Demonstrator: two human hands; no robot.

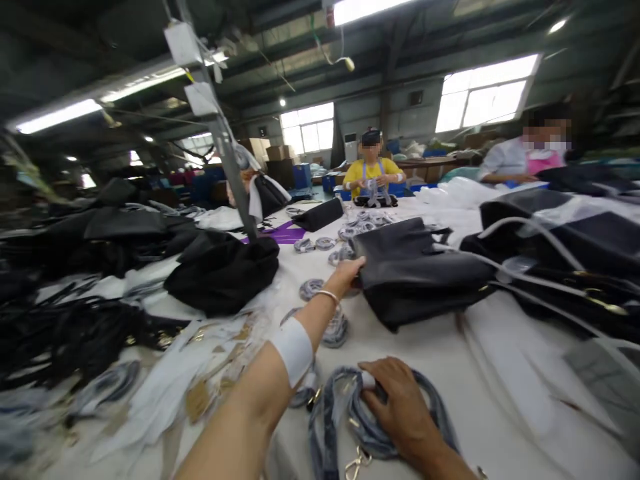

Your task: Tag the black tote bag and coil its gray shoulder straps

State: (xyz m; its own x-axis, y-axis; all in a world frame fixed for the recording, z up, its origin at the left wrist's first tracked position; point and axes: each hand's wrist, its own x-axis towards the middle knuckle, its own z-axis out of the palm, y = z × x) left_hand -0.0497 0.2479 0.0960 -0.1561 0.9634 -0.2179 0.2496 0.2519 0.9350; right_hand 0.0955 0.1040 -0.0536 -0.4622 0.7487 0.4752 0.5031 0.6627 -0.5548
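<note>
My left hand [349, 275], at the end of an outstretched arm with a bracelet and a white band, is closed on the near left edge of a black bag [415, 273]. The bag lies tilted over the table with a light strap trailing to the right. Close to me, my right hand [397, 400] rests with curled fingers on a coiled, plastic-wrapped bag strap [327, 420]. A gold snap hook [357, 463] sticks out from that coil. Several similar coils [313, 288] lie beyond, beside my left forearm.
Black bags [595, 247] are piled at the right. A slumped black bag [225, 273] sits left of a metal post [233, 160]. Black straps and paper scraps cover the left side. Across the table are a person in yellow [370, 170] and another in pink [543, 160].
</note>
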